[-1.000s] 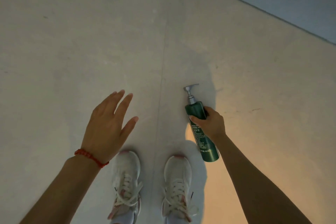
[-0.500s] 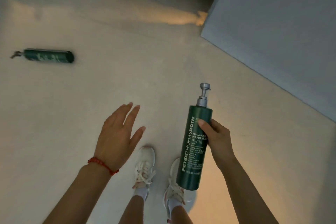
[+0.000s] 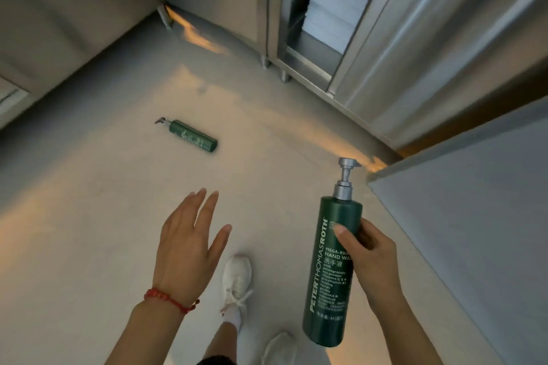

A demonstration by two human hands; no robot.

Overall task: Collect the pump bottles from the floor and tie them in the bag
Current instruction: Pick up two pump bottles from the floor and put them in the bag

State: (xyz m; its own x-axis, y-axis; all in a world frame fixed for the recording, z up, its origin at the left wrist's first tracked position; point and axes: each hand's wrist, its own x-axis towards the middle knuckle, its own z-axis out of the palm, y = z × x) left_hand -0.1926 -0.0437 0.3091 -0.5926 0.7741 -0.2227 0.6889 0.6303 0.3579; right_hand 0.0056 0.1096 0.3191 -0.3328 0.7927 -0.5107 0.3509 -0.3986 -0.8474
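My right hand (image 3: 370,258) grips a tall dark green pump bottle (image 3: 329,270) with a silver pump head, held upright above the floor. A second green pump bottle (image 3: 192,136) lies on its side on the pale floor, ahead and to the left, its pump pointing left. My left hand (image 3: 186,249) hovers with fingers spread and nothing in it, a red cord bracelet on the wrist, well short of the lying bottle. No bag is in view.
A steel cabinet (image 3: 394,47) with an open door stands at the back right, with folded white towels (image 3: 332,9) inside. A grey wall panel (image 3: 474,216) runs along the right. My white shoes (image 3: 237,278) are on the floor below my hands.
The view has risen from the floor to the room. My right hand has lifted the bottle upright. The second bottle and the cabinet have come into sight.
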